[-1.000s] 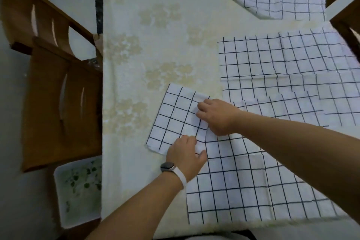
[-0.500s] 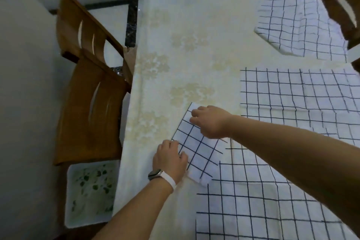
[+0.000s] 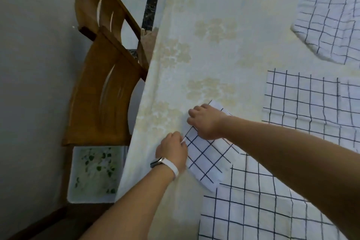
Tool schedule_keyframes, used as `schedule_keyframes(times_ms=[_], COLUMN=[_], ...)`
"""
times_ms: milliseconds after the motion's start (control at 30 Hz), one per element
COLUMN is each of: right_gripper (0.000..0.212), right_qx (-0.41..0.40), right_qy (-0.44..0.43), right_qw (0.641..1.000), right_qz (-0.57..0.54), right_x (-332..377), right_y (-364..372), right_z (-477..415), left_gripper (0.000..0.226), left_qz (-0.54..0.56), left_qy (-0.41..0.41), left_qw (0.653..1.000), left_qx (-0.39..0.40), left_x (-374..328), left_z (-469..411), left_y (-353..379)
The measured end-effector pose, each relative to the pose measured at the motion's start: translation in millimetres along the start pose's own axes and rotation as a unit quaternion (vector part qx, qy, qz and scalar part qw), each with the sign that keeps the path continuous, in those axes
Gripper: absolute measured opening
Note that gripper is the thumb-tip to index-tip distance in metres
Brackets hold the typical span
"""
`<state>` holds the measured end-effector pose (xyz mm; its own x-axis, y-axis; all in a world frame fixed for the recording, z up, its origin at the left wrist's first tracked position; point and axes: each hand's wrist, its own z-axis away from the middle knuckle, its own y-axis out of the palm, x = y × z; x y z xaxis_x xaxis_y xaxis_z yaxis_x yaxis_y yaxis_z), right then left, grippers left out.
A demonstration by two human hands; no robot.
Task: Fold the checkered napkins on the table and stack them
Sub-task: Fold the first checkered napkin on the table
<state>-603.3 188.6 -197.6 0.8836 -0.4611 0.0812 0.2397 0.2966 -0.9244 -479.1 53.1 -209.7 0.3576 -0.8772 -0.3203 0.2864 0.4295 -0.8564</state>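
Observation:
A small folded checkered napkin [image 3: 207,159] lies near the left edge of the table [image 3: 214,54]. My left hand [image 3: 172,150], with a white wristband, pinches its left edge. My right hand [image 3: 206,122] holds its far corner with curled fingers. Three more white napkins with black grid lines lie on the cloth: an unfolded one [image 3: 253,210] at the near edge, another flat one [image 3: 311,103] at the right, and a rumpled one [image 3: 331,21] at the far right. My right forearm crosses over the near napkin.
A pale tablecloth with a faint floral pattern covers the table. Two wooden chairs [image 3: 103,91] stand against the table's left side. A white tray with a green leaf print [image 3: 95,173] sits on the floor below them, beside a grey wall.
Both hands have slid the folded napkin left, off the unfolded napkin toward the table's left edge. The camera view has swung left as well.

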Motion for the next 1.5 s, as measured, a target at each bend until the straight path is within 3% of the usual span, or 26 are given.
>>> schedule_keyframes(times_ms=[300,433,533,633,700,767,900,1367,1500], right_gripper=[0.028,0.028,0.033,0.037,0.04,0.048,0.061,0.064,0.055], right_qx=[-0.023,-0.043,-0.083,-0.113,-0.115,-0.083,-0.011,-0.01,-0.042], right_qy=[0.146,0.239,0.272,0.247,0.214,0.178,0.136,0.157,0.182], right_qw=[0.98,0.946,0.937,0.95,0.96,0.971,0.985,0.982,0.97], right_qz=[-0.134,-0.216,-0.204,-0.155,-0.138,-0.136,-0.107,-0.106,-0.156], right_x=[-1.8,-3.0,-2.8,6.1,17.0,28.2,36.9,41.6,36.9], right_y=[-14.1,-13.4,-6.4,2.0,4.8,6.6,19.4,41.8,19.5], right_z=[-2.3,-13.5,-15.0,-9.4,-1.9,6.5,18.0,21.4,17.7], left_gripper=[0.014,0.017,0.027,0.046,0.055,0.064,0.077,0.08,0.054], left_qz=[-0.198,-0.214,-0.21,-0.204,-0.204,-0.239,-0.296,-0.312,-0.256], left_qy=[0.124,0.139,0.162,0.217,0.281,0.333,0.336,0.34,0.365], left_qw=[0.971,0.964,0.961,0.952,0.938,0.911,0.887,0.879,0.892], left_qx=[-0.057,-0.076,-0.08,-0.064,-0.008,0.052,0.112,0.122,0.078], left_x=[34.1,31.2,30.5,31.5,34.2,40.3,55.9,56.2,42.0], left_z=[-62.5,-94.1,-107.2,-103.0,-92.8,-83.7,-82.5,-85.6,-79.2], left_y=[-75.9,-98.2,-94.3,-86.5,-79.2,-70.7,-58.2,-58.1,-64.7])
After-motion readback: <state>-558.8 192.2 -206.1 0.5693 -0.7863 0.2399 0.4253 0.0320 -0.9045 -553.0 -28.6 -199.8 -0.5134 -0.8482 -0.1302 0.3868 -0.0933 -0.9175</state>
